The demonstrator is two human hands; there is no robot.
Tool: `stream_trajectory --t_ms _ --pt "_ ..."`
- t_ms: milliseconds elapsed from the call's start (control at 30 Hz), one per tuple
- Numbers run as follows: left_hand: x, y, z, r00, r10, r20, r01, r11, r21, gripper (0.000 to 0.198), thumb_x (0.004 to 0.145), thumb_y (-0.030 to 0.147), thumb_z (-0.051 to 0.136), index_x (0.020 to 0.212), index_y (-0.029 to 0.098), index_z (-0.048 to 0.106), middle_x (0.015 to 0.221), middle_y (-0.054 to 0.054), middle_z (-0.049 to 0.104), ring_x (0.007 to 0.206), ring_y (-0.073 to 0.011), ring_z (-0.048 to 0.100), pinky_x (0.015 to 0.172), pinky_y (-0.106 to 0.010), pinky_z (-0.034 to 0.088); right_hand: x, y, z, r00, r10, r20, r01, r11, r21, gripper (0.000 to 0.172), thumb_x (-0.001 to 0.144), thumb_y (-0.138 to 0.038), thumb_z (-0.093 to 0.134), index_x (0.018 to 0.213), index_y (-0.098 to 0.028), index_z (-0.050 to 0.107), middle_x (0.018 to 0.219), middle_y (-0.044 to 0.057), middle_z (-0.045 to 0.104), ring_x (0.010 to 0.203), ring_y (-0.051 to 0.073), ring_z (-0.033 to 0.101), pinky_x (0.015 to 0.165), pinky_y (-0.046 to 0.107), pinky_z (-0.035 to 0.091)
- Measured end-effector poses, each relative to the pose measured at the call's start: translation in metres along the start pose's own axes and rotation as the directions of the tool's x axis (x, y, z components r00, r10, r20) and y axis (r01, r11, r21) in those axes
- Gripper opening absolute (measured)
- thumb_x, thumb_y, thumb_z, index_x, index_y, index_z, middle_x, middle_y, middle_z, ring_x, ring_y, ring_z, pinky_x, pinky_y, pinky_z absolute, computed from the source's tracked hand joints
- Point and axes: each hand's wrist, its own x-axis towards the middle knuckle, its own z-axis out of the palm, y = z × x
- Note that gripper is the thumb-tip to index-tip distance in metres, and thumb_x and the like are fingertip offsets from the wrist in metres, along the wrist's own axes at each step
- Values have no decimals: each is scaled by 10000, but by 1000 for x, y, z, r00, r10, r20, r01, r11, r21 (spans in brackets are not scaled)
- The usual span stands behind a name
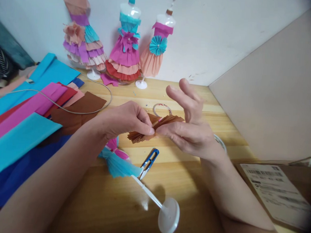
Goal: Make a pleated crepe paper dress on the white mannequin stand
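While the left hand [131, 120] pinches the pleated brown paper [138, 137] between thumb and fingers, the right hand [193, 132] grips its other side, two fingers raised. The paper is held above the wooden table [188, 191], beyond the blue snips [153, 158] and a dress form [120, 164] lying down in a turquoise skirt.

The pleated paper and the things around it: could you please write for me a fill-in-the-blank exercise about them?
1. The left hand and the right hand hold pleated paper coloured ____.
2. The small scissors have a ____ handle.
3. By the wall, ____ dressed mannequins stand upright.
4. The lying mannequin has a ____ round base.
Missing words: brown; blue; three; white.
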Motion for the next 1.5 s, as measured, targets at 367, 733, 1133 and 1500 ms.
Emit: stream_trajectory --t_ms 367,733,1133,1500 --pt "1 0 2 999 38 11 -38 998 49 127 641 157 623 567 144 725 555 -60 653 426 -105 491 420 -225 351 3 -4 -3 987 131 88 -140 986 95 174 899 -290 541 782 -239 659 1482 -39 389 1419 334 224 1139 524 247" --pt "0 -1 9 992 95 -80 -66 949 307 153 655 173 589 557 139 702 439 3 526 418 -86 403 420 -228 264 1 -4 2 978 189 88 -201 967 158 69 862 -246 570 829 -211 620 1340 91 528 1374 304 330 1089 579 289" --pt "1 2 15 975 158 -159 -61 871 487 129 607 131 626 508 148 707 371 51 428 396 -63 313 408 -219 209 4 -2 3 966 114 230 -171 954 245 93 876 -189 526 846 -218 609 783 45 648 994 227 594 986 487 435" --pt "-1 9 22 945 300 -127 -131 707 695 199 636 66 611 470 157 669 401 29 475 419 -72 323 480 -249 234 3 -5 3 954 140 264 -196 960 198 49 830 -180 558 859 -192 595 921 90 628 1144 274 508 1013 501 397"
